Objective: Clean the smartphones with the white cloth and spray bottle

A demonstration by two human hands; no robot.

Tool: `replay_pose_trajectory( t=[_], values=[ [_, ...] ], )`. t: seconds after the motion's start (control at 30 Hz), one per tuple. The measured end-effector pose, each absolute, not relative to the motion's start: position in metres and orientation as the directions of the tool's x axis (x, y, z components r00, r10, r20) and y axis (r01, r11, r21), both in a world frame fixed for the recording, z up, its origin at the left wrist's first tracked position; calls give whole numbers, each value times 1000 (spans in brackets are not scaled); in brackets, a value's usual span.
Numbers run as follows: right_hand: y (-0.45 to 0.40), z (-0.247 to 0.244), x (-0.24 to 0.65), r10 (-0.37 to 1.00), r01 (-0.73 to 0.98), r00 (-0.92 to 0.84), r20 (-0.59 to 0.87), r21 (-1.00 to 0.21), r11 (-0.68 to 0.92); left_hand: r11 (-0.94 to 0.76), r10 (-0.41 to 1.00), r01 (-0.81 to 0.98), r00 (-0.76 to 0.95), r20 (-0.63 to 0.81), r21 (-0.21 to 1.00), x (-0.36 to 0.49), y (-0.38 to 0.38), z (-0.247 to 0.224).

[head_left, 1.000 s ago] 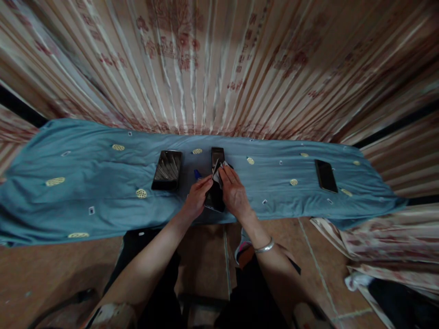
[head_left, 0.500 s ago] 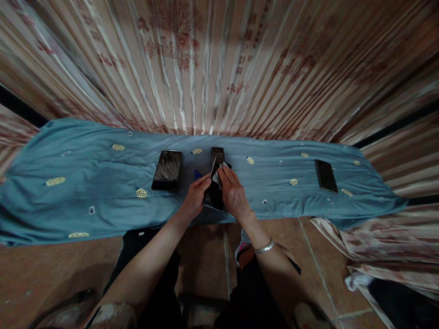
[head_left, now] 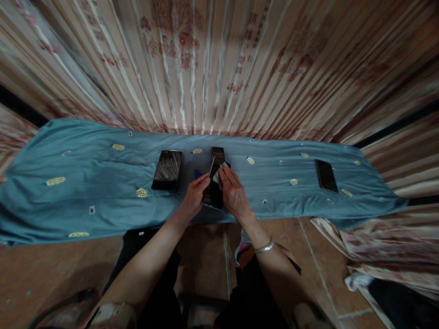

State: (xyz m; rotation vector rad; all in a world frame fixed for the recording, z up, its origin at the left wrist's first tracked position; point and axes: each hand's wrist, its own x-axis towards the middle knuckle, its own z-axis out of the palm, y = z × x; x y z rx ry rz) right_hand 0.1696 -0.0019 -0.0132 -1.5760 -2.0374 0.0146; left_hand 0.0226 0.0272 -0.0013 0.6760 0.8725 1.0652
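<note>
My left hand grips the left edge of a dark smartphone, which is tilted above the cloth. Bunched in the closed fingers of my right hand is a small whitish wipe, pressed against the phone's upper right part. Just beyond the held phone lies a small dark phone, partly covered from view. A blue object pokes out beside my left fingers; its kind is unclear. To the left lies a dark tablet with a glossy screen.
Another dark phone lies at the right on the blue patterned cloth that covers the long table. A pleated curtain hangs right behind the table. Tiled floor shows below the front edge.
The held phone and my left hand have shifted very slightly. My right hand stays on the phone with the wipe. Nothing else has visibly moved.
</note>
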Motion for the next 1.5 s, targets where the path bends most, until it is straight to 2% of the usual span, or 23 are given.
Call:
replay_pose_trajectory(
  t=[0.23,0.63,0.8,1.13,1.5],
  values=[
    [2,-15,183,896,892,-104,431,-359,276,364,927,-446,263,-269,817,26,23,4],
    [-1,-17,173,889,873,-118,443,-381,306,343,938,-445,217,-272,827,22,30,0],
    [1,-18,180,879,891,-82,470,-360,275,368,928,-449,231,-292,815,24,27,1],
    [-6,-16,166,888,875,-163,430,-353,331,315,949,-481,182,-258,819,21,32,6],
    [-5,-17,172,887,889,-133,443,-341,304,329,944,-493,181,-275,806,26,29,5]
  ],
)
